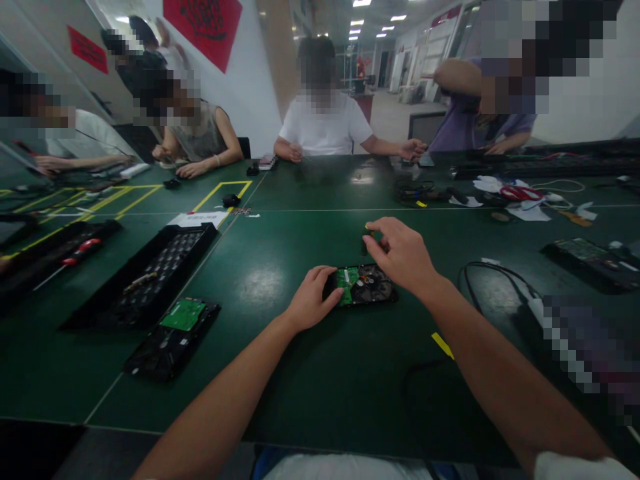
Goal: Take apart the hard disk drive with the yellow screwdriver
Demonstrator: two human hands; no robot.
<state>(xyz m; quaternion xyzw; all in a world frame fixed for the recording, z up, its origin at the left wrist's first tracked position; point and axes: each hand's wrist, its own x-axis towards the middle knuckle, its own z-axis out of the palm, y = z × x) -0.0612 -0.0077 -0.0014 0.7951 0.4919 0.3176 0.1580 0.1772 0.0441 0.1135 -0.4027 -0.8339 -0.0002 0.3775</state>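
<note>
A black hard drive with a green circuit board (pixel 373 284) lies flat on the green table (pixel 280 373) in front of me. Around its left end my left hand (pixel 314 298) is closed, fingers at the far edge and thumb on the near part of the board. Just above and beyond the drive's right end is my right hand (pixel 400 253), thumb and index finger brought near each other on a small dark object with a yellow bit (pixel 367 235). That object is too small and blurred to name.
At the left are a second drive (pixel 184 315), a long black tray (pixel 150 267) and a red screwdriver (pixel 83 252). To the right lie a black cable (pixel 465 273), a yellow strip (pixel 443 346) and another drive (pixel 593 263). Several people sit across the table.
</note>
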